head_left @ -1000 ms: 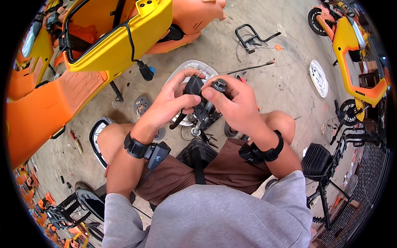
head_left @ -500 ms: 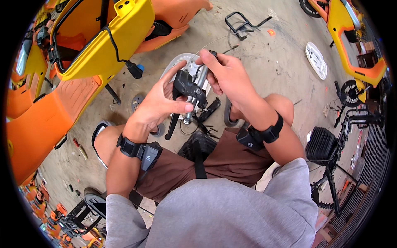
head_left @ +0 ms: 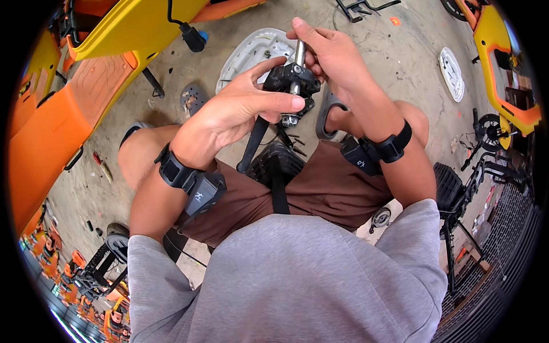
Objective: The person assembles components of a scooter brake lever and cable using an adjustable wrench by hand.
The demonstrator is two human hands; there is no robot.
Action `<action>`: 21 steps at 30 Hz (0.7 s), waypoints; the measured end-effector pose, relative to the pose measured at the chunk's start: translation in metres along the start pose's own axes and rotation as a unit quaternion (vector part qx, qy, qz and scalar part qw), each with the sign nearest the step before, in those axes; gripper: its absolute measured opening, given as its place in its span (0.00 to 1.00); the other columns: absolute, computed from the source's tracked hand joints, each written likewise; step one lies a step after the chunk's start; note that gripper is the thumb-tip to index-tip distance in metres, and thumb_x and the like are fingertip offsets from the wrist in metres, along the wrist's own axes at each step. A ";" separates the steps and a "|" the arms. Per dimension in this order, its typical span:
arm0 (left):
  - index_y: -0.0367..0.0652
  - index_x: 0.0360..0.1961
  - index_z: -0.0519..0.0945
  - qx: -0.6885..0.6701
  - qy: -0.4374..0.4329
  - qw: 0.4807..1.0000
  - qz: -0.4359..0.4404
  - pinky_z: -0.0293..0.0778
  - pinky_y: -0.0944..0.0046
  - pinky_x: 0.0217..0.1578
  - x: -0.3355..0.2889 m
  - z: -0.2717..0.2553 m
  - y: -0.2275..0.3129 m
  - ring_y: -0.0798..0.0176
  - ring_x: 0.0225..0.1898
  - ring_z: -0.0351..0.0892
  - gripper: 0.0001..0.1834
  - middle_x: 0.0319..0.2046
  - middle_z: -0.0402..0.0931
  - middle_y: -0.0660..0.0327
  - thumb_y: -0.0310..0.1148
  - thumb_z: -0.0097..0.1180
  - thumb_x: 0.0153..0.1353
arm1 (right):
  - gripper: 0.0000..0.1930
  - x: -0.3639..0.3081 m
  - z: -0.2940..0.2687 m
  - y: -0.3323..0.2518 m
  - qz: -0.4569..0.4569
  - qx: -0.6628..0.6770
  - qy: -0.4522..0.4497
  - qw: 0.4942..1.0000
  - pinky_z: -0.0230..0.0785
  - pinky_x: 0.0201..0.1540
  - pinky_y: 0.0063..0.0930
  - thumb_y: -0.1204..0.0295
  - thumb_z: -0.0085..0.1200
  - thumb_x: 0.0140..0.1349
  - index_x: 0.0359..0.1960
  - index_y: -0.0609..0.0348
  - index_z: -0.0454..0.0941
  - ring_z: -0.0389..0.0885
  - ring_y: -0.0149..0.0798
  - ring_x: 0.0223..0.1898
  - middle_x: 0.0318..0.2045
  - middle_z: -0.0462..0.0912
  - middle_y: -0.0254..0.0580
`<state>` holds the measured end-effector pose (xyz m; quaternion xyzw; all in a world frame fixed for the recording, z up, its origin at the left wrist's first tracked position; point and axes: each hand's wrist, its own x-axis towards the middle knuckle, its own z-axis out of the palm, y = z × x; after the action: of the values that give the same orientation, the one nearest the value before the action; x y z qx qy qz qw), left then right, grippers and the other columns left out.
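Observation:
My left hand (head_left: 231, 108) grips a black brake lever (head_left: 278, 79) between thumb and fingers, its long blade (head_left: 253, 146) pointing down toward my lap. A silver metal rod (head_left: 300, 52) stands nearly upright against the lever's clamp. My right hand (head_left: 338, 62) pinches the rod's upper part between thumb and fingers. At the rod's lower end is a wider metal fitting (head_left: 290, 120), just below my left thumb. Whether the clamp encircles the rod or only lies against it, I cannot tell. Behind my hands a white plastic tray-like panel (head_left: 233, 61) lies on the floor, with small parts in it.
A yellow and orange scooter body (head_left: 100, 86) stands close on the left. A black basket-like item (head_left: 278, 160) sits between my knees. Another white panel (head_left: 452, 74), a black metal frame (head_left: 357, 10) and a red-handled tool (head_left: 103, 167) lie on the floor.
The brake lever has turned and come against the rod, where it was held more to the left before. Both hands appear further right in the picture, and the view has shifted.

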<state>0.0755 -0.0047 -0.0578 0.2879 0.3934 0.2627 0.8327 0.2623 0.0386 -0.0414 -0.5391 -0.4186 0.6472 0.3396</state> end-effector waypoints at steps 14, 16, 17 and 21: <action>0.35 0.66 0.62 -0.077 -0.013 0.996 0.033 0.67 0.73 0.32 -0.010 0.003 0.014 0.74 0.36 0.73 0.41 0.41 0.76 0.64 0.25 0.66 0.50 | 0.20 -0.002 0.002 -0.010 -0.024 -0.028 -0.017 0.999 0.61 0.22 0.22 0.52 0.56 0.64 0.34 0.59 0.77 0.71 0.26 0.20 0.23 0.77 0.35; 0.35 0.67 0.61 -0.082 -0.017 0.996 0.035 0.67 0.74 0.33 -0.011 0.004 0.016 0.74 0.36 0.72 0.42 0.41 0.76 0.64 0.25 0.66 0.51 | 0.20 -0.002 0.002 -0.009 -0.025 -0.021 -0.028 0.999 0.61 0.22 0.21 0.52 0.56 0.64 0.34 0.59 0.77 0.71 0.26 0.20 0.24 0.78 0.35; 0.35 0.67 0.60 -0.078 -0.014 0.996 0.037 0.68 0.74 0.33 -0.011 0.003 0.015 0.74 0.36 0.72 0.42 0.41 0.76 0.64 0.25 0.66 0.51 | 0.20 -0.002 0.002 -0.008 -0.028 -0.016 -0.033 0.999 0.62 0.22 0.21 0.51 0.56 0.64 0.34 0.60 0.77 0.71 0.26 0.20 0.24 0.78 0.36; 0.34 0.70 0.55 -0.081 -0.012 0.996 0.046 0.68 0.74 0.32 -0.009 -0.003 0.012 0.74 0.35 0.72 0.45 0.41 0.75 0.63 0.25 0.64 0.52 | 0.20 -0.003 0.001 -0.010 -0.028 -0.003 -0.050 0.998 0.63 0.22 0.21 0.52 0.57 0.64 0.36 0.60 0.77 0.72 0.27 0.20 0.26 0.79 0.36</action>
<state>0.0656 -0.0011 -0.0469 0.2404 0.3470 0.3285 0.8449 0.2620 0.0403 -0.0311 -0.4947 -0.4523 0.6624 0.3347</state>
